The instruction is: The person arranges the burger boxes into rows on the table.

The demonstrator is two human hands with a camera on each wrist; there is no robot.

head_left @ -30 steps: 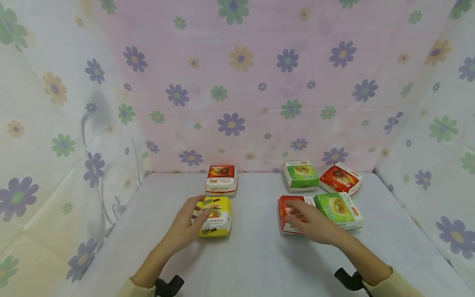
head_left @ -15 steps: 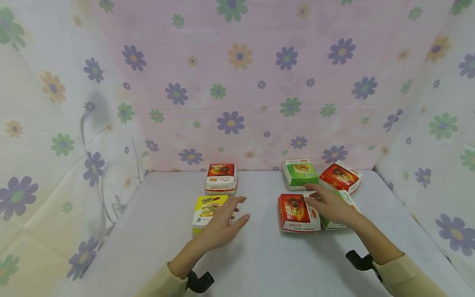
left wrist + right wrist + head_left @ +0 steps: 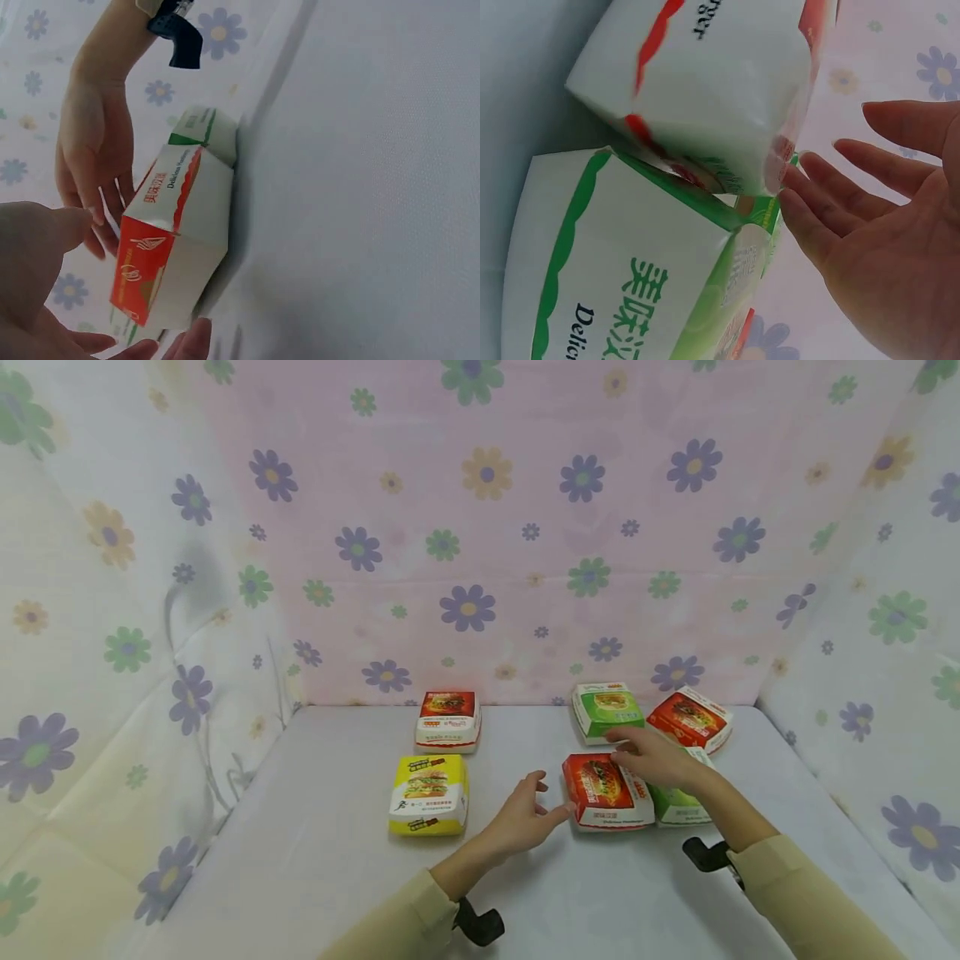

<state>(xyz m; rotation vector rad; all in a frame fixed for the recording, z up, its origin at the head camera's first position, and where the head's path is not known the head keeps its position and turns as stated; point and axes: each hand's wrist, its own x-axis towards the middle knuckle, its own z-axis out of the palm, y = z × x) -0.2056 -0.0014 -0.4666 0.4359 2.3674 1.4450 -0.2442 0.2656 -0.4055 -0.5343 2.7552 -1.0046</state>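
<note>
A red-and-white burger box (image 3: 606,789) lies right of the table's middle. My left hand (image 3: 519,820) is at its left side, fingers spread and thumb close to the box's front left corner. In the left wrist view, this hand's fingertips (image 3: 196,337) reach near the lower edge of the box (image 3: 161,232). My right hand (image 3: 654,758) hovers over the right back of that box, fingers loosely extended. Against the red box's right side stands a green-and-white burger box (image 3: 681,806), partly covered by the right hand. In the right wrist view, the fingers (image 3: 821,206) are near both boxes.
Behind, another green box (image 3: 606,714) and a tilted red box (image 3: 690,718) sit at the back right. To the left, a yellow-and-white burger box (image 3: 429,795) lies in front of a red-and-white one (image 3: 448,722). A flowered cloth (image 3: 465,568) backs the white table (image 3: 322,827).
My left hand has left the yellow box and moved right to the front red box. My right hand has shifted right and back. The front green box sits straighter than before.
</note>
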